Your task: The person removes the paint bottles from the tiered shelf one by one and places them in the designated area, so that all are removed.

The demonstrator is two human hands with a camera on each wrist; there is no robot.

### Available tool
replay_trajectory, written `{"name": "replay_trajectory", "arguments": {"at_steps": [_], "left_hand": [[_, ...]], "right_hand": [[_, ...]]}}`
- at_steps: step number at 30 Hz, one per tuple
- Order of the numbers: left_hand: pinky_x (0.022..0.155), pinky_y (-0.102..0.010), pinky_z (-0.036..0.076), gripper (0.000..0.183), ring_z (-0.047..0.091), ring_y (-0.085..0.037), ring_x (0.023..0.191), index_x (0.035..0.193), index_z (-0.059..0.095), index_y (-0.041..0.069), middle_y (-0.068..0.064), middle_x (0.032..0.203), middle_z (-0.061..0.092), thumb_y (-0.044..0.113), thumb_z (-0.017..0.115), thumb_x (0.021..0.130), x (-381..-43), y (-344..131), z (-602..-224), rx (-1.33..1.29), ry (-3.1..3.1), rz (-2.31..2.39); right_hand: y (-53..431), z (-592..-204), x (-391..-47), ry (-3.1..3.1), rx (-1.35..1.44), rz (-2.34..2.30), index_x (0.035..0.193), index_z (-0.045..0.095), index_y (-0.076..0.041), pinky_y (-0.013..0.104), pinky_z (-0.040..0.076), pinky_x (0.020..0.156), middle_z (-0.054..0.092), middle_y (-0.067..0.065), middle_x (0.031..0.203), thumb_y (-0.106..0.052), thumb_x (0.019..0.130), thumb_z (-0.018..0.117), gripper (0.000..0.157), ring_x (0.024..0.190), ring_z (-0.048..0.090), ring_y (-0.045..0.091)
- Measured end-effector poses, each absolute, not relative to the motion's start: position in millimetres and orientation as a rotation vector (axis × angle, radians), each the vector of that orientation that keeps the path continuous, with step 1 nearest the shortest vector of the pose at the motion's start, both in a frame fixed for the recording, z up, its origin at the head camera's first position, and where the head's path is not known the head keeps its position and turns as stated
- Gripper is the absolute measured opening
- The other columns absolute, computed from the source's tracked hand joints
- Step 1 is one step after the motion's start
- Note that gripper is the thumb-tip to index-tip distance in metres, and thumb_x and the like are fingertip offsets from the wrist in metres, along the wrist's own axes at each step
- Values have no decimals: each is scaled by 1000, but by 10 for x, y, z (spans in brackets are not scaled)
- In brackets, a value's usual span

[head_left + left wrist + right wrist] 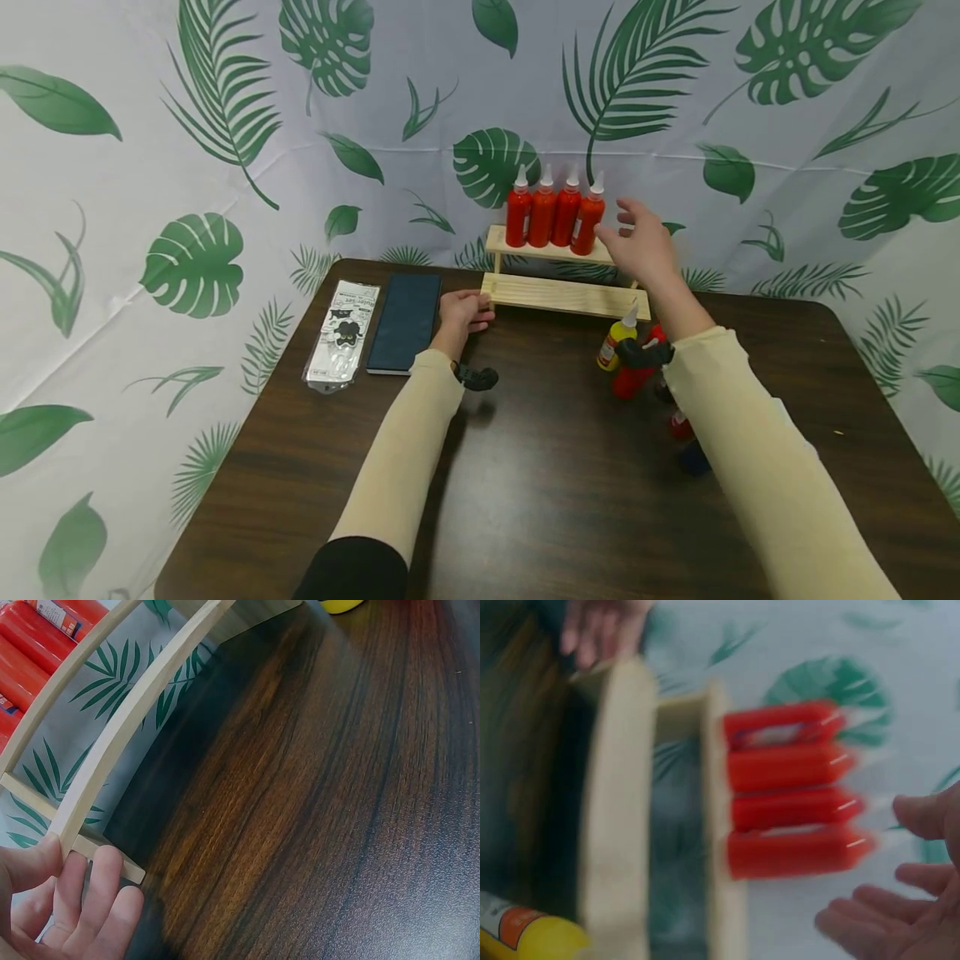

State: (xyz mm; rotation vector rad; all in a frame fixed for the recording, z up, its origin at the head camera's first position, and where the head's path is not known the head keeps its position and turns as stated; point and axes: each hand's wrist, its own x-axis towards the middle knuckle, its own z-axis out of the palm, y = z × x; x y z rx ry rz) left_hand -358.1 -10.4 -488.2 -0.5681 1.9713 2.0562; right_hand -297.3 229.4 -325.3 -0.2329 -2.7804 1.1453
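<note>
A two-tier wooden rack [564, 297] stands at the back of the table. Along its upper tier, several red squeeze bottles [543, 220] with white nozzles stand upright in a row. My left hand [462, 311] pinches the left end of the lower board [142, 701], thumb on one face and fingers curled against the other. To the right of the last red bottle, my right hand [643, 243] hovers with fingers spread and nothing in its grasp. In the right wrist view that hand [911, 896] is close to the bottles' nozzle ends, and the picture is blurred.
A yellow bottle [618, 340] stands before the rack's right end. Near it are a red bottle [628, 381] and a dark blue item [695, 459], partly hidden by my right arm. A dark notebook [405, 323] and a packaged ruler set [343, 332] lie at the left.
</note>
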Motion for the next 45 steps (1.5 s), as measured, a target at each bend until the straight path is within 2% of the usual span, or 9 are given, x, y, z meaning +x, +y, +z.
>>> {"name": "replay_trajectory", "arguments": {"at_steps": [6, 11, 17, 23, 29, 35, 45], "left_hand": [[65, -34, 58, 23, 72, -22, 77, 110, 68, 8, -10, 97, 73, 14, 70, 88, -3609, -76, -4865, -593, 1989, 2032], [63, -33, 58, 23, 72, -21, 76, 111, 68, 9, -9, 95, 73, 14, 69, 88, -3633, -51, -4850, -620, 1992, 2009], [59, -30, 58, 23, 72, -20, 76, 110, 68, 9, -9, 94, 73, 14, 69, 88, -3642, -60, -4848, -617, 1989, 2010], [65, -34, 58, 21, 72, -19, 74, 109, 68, 10, -8, 93, 73, 14, 70, 88, -3646, -71, -4851, -632, 1991, 1992], [65, -33, 58, 21, 72, -18, 72, 109, 68, 10, -8, 92, 73, 14, 70, 88, -3658, -66, -4885, -643, 2004, 1985], [68, -35, 58, 23, 72, -20, 76, 110, 68, 9, -9, 95, 73, 14, 69, 88, -3637, -85, -4882, -611, 1988, 2010], [60, -30, 58, 24, 72, -19, 73, 111, 67, 9, -9, 95, 73, 14, 70, 88, -3625, -91, -4882, -615, 1974, 2010]], "right_hand": [[2389, -3477, -3426, -2758, -249, 1271, 154, 17, -10, 50, 35, 107, 32, 21, 151, -35, 98, 51, 70, 135, 37, 39], [2433, -3567, -3594, -2674, -206, 1359, 155, 12, -14, 49, 34, 108, 30, 21, 152, -32, 97, 55, 74, 136, 34, 40], [2382, -3627, -3669, -2618, -136, 1414, 151, 26, -12, 48, 35, 108, 37, 18, 148, -23, 98, 54, 62, 134, 38, 36], [2263, -3641, -3648, -2542, -284, 1448, 148, 32, -12, 47, 40, 104, 43, 18, 143, -19, 99, 51, 53, 129, 44, 32], [2226, -3660, -3573, -2478, -347, 1488, 148, 33, -15, 46, 42, 103, 46, 18, 139, -17, 100, 49, 50, 124, 49, 32], [2216, -3573, -3407, -2387, -439, 1470, 149, 33, -22, 42, 45, 100, 48, 15, 137, -25, 100, 49, 52, 122, 51, 28], [2207, -3343, -2689, -2286, -251, 1518, 145, 41, -31, 43, 43, 102, 49, 5, 141, -32, 97, 55, 49, 120, 52, 28]]}}
